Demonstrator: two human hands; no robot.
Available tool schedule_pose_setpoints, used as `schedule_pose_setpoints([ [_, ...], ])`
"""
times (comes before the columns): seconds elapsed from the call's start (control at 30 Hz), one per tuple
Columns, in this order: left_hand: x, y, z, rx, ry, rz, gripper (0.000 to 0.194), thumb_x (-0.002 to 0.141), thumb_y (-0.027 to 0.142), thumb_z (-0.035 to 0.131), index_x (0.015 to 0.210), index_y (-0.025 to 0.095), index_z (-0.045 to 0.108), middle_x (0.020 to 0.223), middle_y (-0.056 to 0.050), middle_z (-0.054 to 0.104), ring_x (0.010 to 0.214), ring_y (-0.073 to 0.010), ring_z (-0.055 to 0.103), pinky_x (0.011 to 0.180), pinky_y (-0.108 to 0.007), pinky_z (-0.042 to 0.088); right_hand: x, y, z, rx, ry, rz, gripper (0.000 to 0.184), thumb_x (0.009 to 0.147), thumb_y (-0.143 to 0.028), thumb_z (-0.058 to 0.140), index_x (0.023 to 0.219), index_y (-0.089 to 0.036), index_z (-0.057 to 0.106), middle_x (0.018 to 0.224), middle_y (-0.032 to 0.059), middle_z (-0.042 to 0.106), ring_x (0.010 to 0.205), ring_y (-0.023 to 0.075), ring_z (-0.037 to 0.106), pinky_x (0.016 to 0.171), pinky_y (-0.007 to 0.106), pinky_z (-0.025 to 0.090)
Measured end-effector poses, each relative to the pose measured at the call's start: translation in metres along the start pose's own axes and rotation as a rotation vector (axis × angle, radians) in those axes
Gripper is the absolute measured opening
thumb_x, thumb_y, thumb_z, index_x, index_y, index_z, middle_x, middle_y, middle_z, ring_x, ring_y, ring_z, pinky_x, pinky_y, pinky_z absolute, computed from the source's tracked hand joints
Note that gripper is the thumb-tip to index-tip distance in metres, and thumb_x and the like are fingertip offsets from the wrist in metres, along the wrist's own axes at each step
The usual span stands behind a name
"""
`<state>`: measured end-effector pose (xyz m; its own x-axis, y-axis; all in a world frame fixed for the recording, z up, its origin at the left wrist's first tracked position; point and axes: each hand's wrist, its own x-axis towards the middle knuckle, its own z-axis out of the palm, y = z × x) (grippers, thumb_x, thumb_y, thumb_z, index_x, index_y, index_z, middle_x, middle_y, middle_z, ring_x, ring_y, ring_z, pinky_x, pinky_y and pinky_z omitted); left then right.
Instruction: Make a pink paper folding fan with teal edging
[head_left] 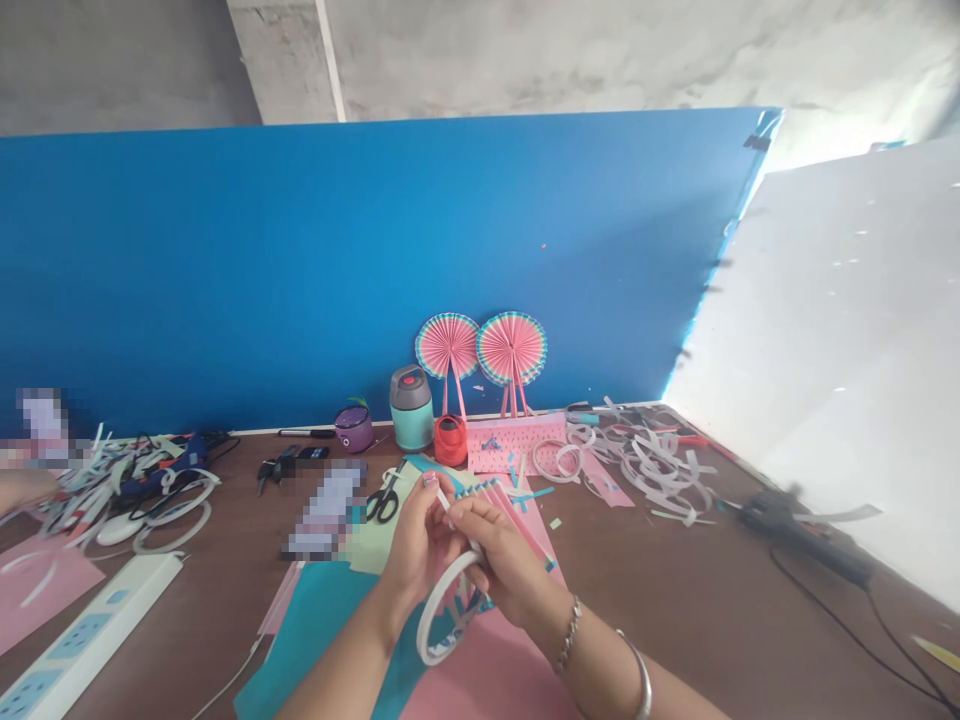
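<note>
My left hand (417, 545) and my right hand (504, 560) meet over the middle of the brown table (675, 590). Both are closed on a white roll of double-sided tape (442, 605), which hangs below the fingers. The left fingertips pinch the tape's loose end near a pleated pink paper piece with teal edging (517, 510) that lies just behind the hands. Sheets of pink paper (495, 680) and teal paper (315, 620) lie under my forearms.
Two finished pink paper fans (480, 350) lean on the blue board (300, 270). Black scissors (384, 498), a teal flask (411, 408), a purple cup (354, 428), a red tape dispenser (451, 440), white backing strips (652, 460), a power strip (82, 640) and a glue gun (795, 530) surround the hands.
</note>
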<state>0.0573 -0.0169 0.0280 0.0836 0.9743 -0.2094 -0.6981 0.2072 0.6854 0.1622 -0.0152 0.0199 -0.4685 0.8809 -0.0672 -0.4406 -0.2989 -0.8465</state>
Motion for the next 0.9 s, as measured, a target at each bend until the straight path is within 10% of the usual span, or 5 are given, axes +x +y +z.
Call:
schedule_pose_setpoints([
  [0.9, -0.005, 0.007, 0.013, 0.004, 0.074, 0.062, 0.039, 0.063, 0.047, 0.072, 0.072, 0.020, 0.046, 0.058, 0.009, 0.043, 0.041, -0.0055, 0.038, 0.039, -0.021, 0.028, -0.006, -0.005, 0.010, -0.159, 0.054, -0.050, 0.038, 0.073, -0.051, 0.067, 0.071, -0.016, 0.052, 0.051, 0.0000, 0.063, 0.026, 0.0035, 0.037, 0.025, 0.014, 0.025],
])
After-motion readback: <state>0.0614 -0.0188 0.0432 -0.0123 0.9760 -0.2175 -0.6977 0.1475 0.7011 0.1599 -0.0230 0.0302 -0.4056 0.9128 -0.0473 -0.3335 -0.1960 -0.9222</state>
